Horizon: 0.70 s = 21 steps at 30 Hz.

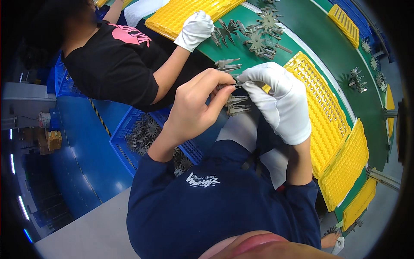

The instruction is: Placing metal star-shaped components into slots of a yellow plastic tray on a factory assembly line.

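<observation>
Upside-down white lettering (pixel 202 179) stands on the person's navy shirt (pixel 224 211).

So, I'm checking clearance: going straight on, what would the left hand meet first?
The bare left hand would likely meet the white-gloved right hand, past the small grey metal piece at their fingertips; depth is unclear.

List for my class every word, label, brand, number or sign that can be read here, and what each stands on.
Wearer's navy shirt: white lettering, a bold scrawl plus smaller letters, upside down in this view; I won't copy the wording.
Co-worker's black shirt: pink print; too distorted to tell whether it is lettering.
Yellow tray and held metal piece: no lettering can be made out.
</observation>
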Each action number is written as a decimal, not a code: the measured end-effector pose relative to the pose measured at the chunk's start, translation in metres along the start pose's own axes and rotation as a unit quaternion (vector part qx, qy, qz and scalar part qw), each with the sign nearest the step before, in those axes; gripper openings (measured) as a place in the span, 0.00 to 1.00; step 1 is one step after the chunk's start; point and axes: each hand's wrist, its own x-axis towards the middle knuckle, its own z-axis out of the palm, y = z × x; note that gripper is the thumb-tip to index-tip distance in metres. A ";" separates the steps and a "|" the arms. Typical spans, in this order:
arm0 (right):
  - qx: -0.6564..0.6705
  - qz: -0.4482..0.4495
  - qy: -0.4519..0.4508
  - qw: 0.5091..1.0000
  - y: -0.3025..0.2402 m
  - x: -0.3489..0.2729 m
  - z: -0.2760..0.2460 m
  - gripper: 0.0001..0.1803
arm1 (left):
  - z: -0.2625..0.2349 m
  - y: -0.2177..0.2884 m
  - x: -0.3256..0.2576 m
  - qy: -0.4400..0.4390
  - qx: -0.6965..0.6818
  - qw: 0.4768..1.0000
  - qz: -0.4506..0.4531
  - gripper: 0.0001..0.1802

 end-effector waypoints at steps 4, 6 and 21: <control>0.024 -0.003 -0.013 1.000 0.000 0.005 0.003 0.05 | -0.002 0.000 -0.003 0.014 -0.004 1.000 0.002 0.07; 0.029 0.005 -0.007 1.000 -0.002 0.007 0.004 0.05 | -0.002 0.002 -0.002 0.030 -0.003 1.000 0.000 0.06; -0.187 0.167 0.087 0.964 0.037 -0.103 -0.067 0.09 | 0.005 -0.047 -0.041 0.010 -0.206 0.973 -0.103 0.27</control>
